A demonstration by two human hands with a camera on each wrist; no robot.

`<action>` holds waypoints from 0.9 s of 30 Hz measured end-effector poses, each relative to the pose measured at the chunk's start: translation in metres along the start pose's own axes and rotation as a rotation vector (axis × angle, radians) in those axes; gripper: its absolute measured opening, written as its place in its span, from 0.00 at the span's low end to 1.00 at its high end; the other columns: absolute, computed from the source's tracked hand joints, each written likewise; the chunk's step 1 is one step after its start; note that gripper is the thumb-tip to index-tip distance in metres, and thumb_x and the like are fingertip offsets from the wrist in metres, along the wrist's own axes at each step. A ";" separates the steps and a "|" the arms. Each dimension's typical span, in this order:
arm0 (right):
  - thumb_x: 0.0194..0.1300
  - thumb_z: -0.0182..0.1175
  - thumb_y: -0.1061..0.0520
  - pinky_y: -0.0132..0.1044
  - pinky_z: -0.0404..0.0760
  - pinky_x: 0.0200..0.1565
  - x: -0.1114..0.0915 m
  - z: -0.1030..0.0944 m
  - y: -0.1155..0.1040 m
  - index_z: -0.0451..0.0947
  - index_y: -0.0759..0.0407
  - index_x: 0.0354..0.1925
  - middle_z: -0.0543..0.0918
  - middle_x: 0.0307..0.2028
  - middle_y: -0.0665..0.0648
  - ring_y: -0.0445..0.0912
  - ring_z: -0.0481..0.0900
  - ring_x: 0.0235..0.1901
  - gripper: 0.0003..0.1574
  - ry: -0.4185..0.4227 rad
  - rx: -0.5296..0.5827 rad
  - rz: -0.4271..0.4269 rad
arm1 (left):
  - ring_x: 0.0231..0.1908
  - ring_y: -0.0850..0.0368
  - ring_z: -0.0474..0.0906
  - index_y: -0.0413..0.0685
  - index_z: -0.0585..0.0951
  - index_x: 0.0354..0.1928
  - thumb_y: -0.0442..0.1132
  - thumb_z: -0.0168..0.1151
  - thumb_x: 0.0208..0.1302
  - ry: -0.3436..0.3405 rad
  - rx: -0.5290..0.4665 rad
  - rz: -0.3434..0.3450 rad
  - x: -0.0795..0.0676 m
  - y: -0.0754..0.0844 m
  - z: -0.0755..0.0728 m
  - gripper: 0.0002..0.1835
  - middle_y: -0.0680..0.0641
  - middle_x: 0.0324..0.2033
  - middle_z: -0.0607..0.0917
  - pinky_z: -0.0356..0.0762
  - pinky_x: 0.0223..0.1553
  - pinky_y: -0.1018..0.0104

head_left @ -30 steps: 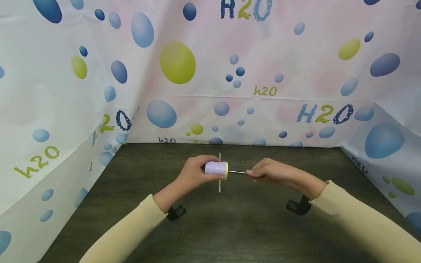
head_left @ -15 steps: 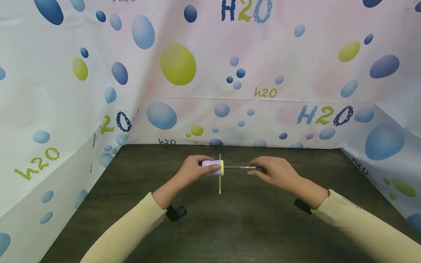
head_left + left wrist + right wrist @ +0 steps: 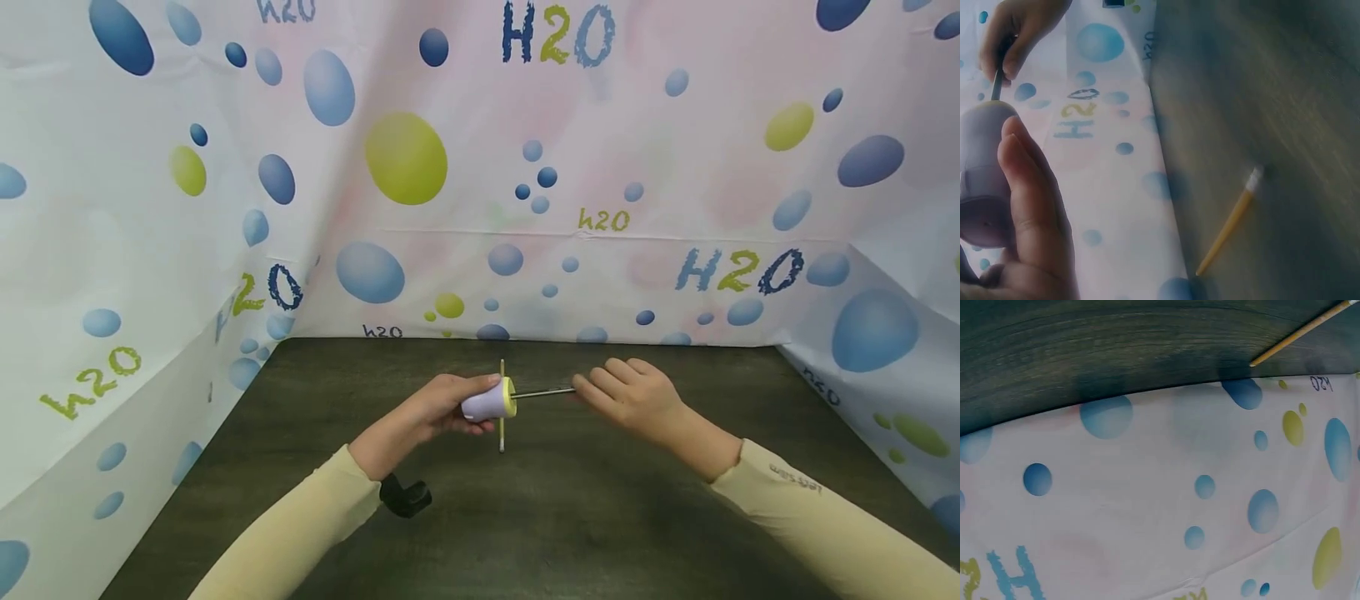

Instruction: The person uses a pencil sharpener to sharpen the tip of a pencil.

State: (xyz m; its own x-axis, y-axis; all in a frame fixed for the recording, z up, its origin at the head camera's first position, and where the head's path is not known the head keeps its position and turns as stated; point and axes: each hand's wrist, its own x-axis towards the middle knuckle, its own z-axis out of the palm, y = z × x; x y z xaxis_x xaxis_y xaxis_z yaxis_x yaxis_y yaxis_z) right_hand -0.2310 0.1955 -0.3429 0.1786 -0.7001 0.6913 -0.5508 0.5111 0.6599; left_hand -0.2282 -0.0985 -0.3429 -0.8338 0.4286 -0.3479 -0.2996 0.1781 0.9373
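My left hand (image 3: 435,404) grips a small lavender cylinder (image 3: 483,405) with a yellow rim, fingers wrapped round its side. Its yellow end faces right, tipped slightly up. A slim dark rod (image 3: 543,393) with a metallic sheen reaches into that end. My right hand (image 3: 637,398) pinches the rod's outer end, fingers curled and knuckles up. The left wrist view has the cylinder (image 3: 985,150) close by, with the rod (image 3: 997,84) rising from it to the right hand (image 3: 1022,34). The rod's far end is hidden inside the cylinder. The right wrist view shows neither hand.
A yellow pencil (image 3: 502,437) with a white eraser end lies on the dark wooden table (image 3: 540,517), behind the cylinder in the head view. A white sheet (image 3: 465,217) printed with blue and green spots stands round the table's back and sides.
The right hand has rolled over, knuckles now upward, still on the rod. The left hand has turned a little, its thumb side moving up, and the cylinder now tilts. The pencil stays put.
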 end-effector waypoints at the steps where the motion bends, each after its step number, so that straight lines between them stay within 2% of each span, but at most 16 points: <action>1: 0.82 0.50 0.52 0.37 0.70 0.22 0.001 -0.001 0.000 0.81 0.59 0.35 0.79 0.23 0.53 0.46 0.71 0.22 0.20 -0.015 -0.004 -0.005 | 0.26 0.63 0.85 0.27 0.76 0.58 0.52 0.58 0.74 -0.008 -0.003 -0.005 0.000 0.000 0.000 0.31 0.44 0.35 0.83 0.84 0.31 0.73; 5: 0.82 0.49 0.53 0.36 0.73 0.25 0.003 -0.002 -0.001 0.81 0.58 0.35 0.80 0.24 0.52 0.46 0.74 0.24 0.19 -0.079 -0.029 0.001 | 0.24 0.63 0.84 0.28 0.77 0.57 0.54 0.55 0.75 -0.032 0.028 -0.033 -0.001 0.000 -0.001 0.30 0.44 0.33 0.83 0.83 0.29 0.74; 12: 0.83 0.46 0.55 0.38 0.71 0.26 -0.001 0.000 0.003 0.80 0.58 0.36 0.77 0.24 0.54 0.48 0.74 0.25 0.20 -0.108 -0.038 0.053 | 0.23 0.63 0.83 0.30 0.77 0.56 0.56 0.50 0.78 -0.117 0.099 -0.046 -0.001 0.004 0.000 0.30 0.45 0.33 0.86 0.82 0.29 0.73; 16: 0.83 0.42 0.61 0.36 0.70 0.25 -0.006 -0.003 0.004 0.81 0.57 0.42 0.77 0.26 0.54 0.47 0.72 0.25 0.19 -0.138 -0.017 0.019 | 0.25 0.64 0.82 0.30 0.76 0.58 0.53 0.48 0.79 -0.159 0.088 -0.060 -0.002 0.007 -0.002 0.29 0.47 0.33 0.83 0.81 0.29 0.74; 19: 0.81 0.39 0.67 0.33 0.67 0.22 -0.007 -0.004 0.003 0.81 0.54 0.44 0.76 0.27 0.53 0.45 0.70 0.23 0.23 -0.131 -0.003 -0.018 | 0.25 0.64 0.81 0.29 0.76 0.60 0.52 0.48 0.80 -0.167 0.095 -0.076 -0.001 0.007 -0.003 0.28 0.48 0.33 0.82 0.81 0.29 0.75; 21: 0.80 0.39 0.66 0.31 0.64 0.19 -0.005 -0.003 0.002 0.81 0.53 0.42 0.76 0.26 0.53 0.44 0.68 0.22 0.23 -0.119 0.000 -0.029 | 0.25 0.64 0.81 0.28 0.76 0.60 0.51 0.49 0.80 -0.153 0.109 -0.083 -0.001 0.006 -0.004 0.28 0.48 0.33 0.82 0.81 0.29 0.75; 24: 0.80 0.40 0.61 0.30 0.60 0.16 0.000 -0.001 0.000 0.81 0.54 0.38 0.73 0.22 0.52 0.42 0.65 0.18 0.22 -0.117 0.048 0.019 | 0.24 0.63 0.81 0.27 0.76 0.60 0.49 0.53 0.79 -0.104 0.140 -0.059 0.002 0.004 -0.002 0.28 0.46 0.33 0.82 0.81 0.29 0.74; 27: 0.83 0.39 0.51 0.31 0.54 0.14 0.005 -0.001 -0.002 0.80 0.54 0.33 0.70 0.18 0.50 0.40 0.61 0.13 0.26 -0.185 0.154 0.139 | 0.25 0.62 0.81 0.29 0.79 0.60 0.47 0.59 0.76 -0.017 0.242 0.068 0.004 0.003 0.002 0.25 0.42 0.34 0.83 0.83 0.30 0.70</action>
State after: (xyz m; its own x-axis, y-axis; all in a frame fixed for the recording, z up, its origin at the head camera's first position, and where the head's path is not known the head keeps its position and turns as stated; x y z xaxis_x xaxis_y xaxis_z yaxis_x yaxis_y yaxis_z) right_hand -0.2281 0.1918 -0.3407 -0.0514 -0.7147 0.6975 -0.6797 0.5368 0.4999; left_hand -0.2308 -0.0945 -0.3417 -0.8398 0.4612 -0.2864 -0.1217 0.3542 0.9272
